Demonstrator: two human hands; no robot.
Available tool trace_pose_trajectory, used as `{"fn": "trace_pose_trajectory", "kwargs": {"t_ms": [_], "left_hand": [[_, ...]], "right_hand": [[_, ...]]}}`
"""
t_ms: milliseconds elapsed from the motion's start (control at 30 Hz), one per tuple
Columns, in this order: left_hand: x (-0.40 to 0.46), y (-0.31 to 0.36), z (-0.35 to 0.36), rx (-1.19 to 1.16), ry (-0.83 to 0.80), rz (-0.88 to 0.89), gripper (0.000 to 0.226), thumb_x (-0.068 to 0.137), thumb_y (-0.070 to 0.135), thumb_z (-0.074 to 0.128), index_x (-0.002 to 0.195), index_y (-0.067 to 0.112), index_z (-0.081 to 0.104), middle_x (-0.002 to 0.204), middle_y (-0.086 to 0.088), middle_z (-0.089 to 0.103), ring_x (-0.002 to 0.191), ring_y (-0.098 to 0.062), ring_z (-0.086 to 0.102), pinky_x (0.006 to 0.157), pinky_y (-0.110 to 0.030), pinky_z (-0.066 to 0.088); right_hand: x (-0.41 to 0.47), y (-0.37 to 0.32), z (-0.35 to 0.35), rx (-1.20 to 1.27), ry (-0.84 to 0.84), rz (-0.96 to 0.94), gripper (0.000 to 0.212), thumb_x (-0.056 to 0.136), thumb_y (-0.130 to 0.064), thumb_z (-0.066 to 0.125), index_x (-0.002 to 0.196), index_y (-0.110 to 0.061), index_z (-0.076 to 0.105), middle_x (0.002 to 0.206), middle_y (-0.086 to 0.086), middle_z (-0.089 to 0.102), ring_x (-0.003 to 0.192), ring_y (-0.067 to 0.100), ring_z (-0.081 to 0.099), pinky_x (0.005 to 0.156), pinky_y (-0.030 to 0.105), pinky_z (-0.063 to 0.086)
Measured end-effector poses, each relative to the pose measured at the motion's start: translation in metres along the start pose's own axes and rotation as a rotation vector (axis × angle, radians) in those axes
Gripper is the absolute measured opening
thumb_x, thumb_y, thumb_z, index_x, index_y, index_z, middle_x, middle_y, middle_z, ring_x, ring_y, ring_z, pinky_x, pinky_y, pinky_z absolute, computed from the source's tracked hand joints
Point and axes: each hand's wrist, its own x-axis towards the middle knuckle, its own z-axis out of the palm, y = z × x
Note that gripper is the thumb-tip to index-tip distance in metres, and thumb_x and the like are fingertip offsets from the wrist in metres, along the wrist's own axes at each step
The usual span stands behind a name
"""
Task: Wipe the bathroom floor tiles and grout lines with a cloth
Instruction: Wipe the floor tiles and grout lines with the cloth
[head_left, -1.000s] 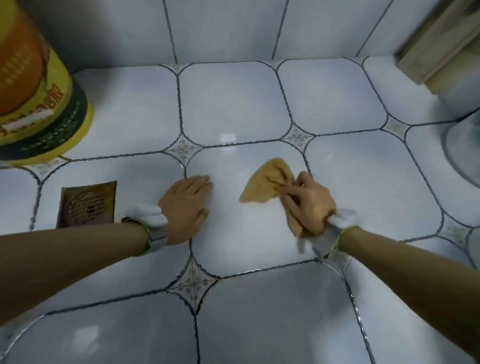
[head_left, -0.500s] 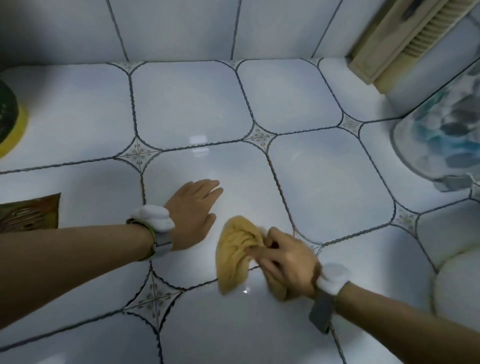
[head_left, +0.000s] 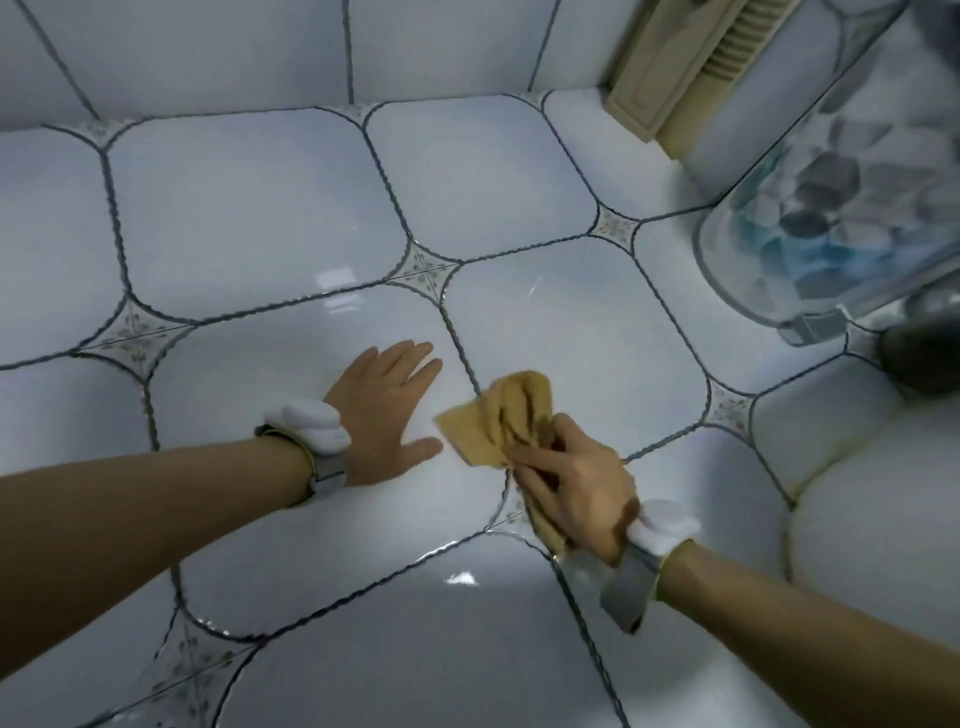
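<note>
Cloth (head_left: 506, 415): yellow-tan, crumpled, lying on the floor tiles (head_left: 249, 208) across a dark grout line (head_left: 462, 353), just right of the left hand.

Right hand (head_left: 576, 488): fingers curled over the cloth's near end, gripping it and pressing it to the floor; part of the cloth trails under the palm towards the wrist. White-and-grey wrist device (head_left: 649, 545) strapped on.

Left hand (head_left: 387, 415): flat on a tile, fingers straight and spread, thumb out towards the cloth; holds nothing. Its thumb lies near the cloth's edge but apart from it. A like wrist device (head_left: 311, 431) is worn here.

Floor tiles: glossy white, rounded corners, small patterned diamond insets (head_left: 426, 265) at the junctions.

Clear container (head_left: 831, 208): far right, grey and blue shapes blurred inside.

Beige slatted panel (head_left: 691, 57): top right, at the wall.
</note>
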Motion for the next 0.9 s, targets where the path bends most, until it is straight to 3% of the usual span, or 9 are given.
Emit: {"fn": "trace_pose_trajectory", "kwargs": {"t_ms": [33, 100, 200, 300, 400, 533, 633, 700, 900], "left_hand": [[-0.002, -0.002, 0.000, 0.022, -0.003, -0.005, 0.097, 0.076, 0.075, 0.045, 0.150, 0.016, 0.022, 0.159, -0.004, 0.016, 0.146, -0.021, 0.013, 0.118, -0.040, 0.014], [0.000, -0.003, 0.003, 0.038, -0.026, -0.013, 0.109, 0.067, 0.084, 0.040, 0.150, 0.016, 0.021, 0.159, -0.004, 0.016, 0.146, -0.022, 0.014, 0.118, -0.041, 0.015], [0.002, -0.006, 0.007, 0.043, -0.049, -0.015, 0.113, 0.064, 0.088, 0.032, 0.152, 0.020, 0.012, 0.160, 0.000, 0.008, 0.147, -0.020, 0.006, 0.120, -0.040, 0.011], [0.003, -0.006, 0.009, 0.039, -0.031, -0.016, 0.113, 0.064, 0.089, 0.032, 0.152, 0.020, 0.013, 0.160, -0.001, 0.009, 0.147, -0.021, 0.006, 0.120, -0.041, 0.011], [0.001, -0.005, 0.010, 0.052, -0.012, -0.016, 0.112, 0.065, 0.088, 0.035, 0.151, 0.019, 0.015, 0.160, -0.001, 0.010, 0.147, -0.021, 0.007, 0.119, -0.041, 0.012], [0.002, -0.006, 0.011, 0.055, -0.018, 0.003, 0.112, 0.066, 0.088, 0.035, 0.151, 0.018, 0.015, 0.160, -0.002, 0.010, 0.147, -0.022, 0.007, 0.119, -0.043, 0.012], [0.003, -0.006, 0.011, 0.048, -0.024, -0.006, 0.112, 0.065, 0.088, 0.035, 0.151, 0.019, 0.014, 0.160, -0.002, 0.009, 0.147, -0.021, 0.006, 0.120, -0.042, 0.011], [0.003, -0.005, 0.010, 0.040, -0.036, -0.016, 0.112, 0.066, 0.087, 0.038, 0.151, 0.018, 0.013, 0.160, -0.001, 0.007, 0.147, -0.021, 0.004, 0.120, -0.041, 0.009], [-0.003, -0.003, -0.001, 0.017, -0.034, -0.054, 0.110, 0.070, 0.083, 0.043, 0.151, 0.015, 0.012, 0.160, -0.001, 0.008, 0.147, -0.020, 0.005, 0.120, -0.044, 0.004]], "right_hand": [[-0.004, 0.000, 0.000, 0.014, -0.038, -0.070, 0.022, 0.091, -0.040, 0.060, 0.112, -0.040, 0.067, 0.090, -0.009, 0.041, 0.066, 0.011, 0.048, 0.057, 0.019, 0.034], [0.004, 0.029, -0.010, 0.016, 0.050, 0.033, 0.021, 0.091, -0.037, 0.065, 0.111, -0.037, 0.071, 0.089, -0.005, 0.045, 0.069, 0.016, 0.054, 0.060, 0.023, 0.042], [0.037, 0.101, -0.037, -0.141, 0.261, 0.484, 0.024, 0.091, -0.034, 0.064, 0.112, -0.028, 0.074, 0.098, 0.007, 0.053, 0.085, 0.030, 0.059, 0.074, 0.032, 0.046], [0.064, 0.141, -0.059, -0.217, 0.308, 0.854, 0.028, 0.094, -0.033, 0.055, 0.110, -0.022, 0.074, 0.107, 0.016, 0.062, 0.093, 0.040, 0.059, 0.083, 0.037, 0.048], [0.074, 0.116, -0.049, -0.152, 0.293, 0.761, 0.024, 0.092, -0.032, 0.055, 0.102, -0.023, 0.075, 0.114, 0.011, 0.065, 0.094, 0.037, 0.062, 0.084, 0.036, 0.050], [0.048, 0.049, -0.015, -0.050, 0.140, 0.257, 0.017, 0.091, -0.038, 0.061, 0.105, -0.037, 0.071, 0.105, -0.005, 0.054, 0.077, 0.016, 0.057, 0.069, 0.022, 0.041], [0.026, 0.029, -0.008, 0.012, 0.012, -0.032, 0.018, 0.091, -0.040, 0.060, 0.109, -0.039, 0.066, 0.092, -0.013, 0.041, 0.066, 0.014, 0.052, 0.060, 0.023, 0.044], [0.037, 0.049, -0.017, 0.005, 0.053, 0.032, 0.019, 0.090, -0.037, 0.064, 0.109, -0.038, 0.069, 0.092, -0.008, 0.046, 0.069, 0.020, 0.057, 0.065, 0.028, 0.048], [0.146, 0.123, -0.048, -0.201, 0.257, 0.747, 0.032, 0.092, -0.037, 0.050, 0.113, -0.023, 0.069, 0.119, 0.012, 0.063, 0.107, 0.037, 0.059, 0.092, 0.040, 0.047]]}}
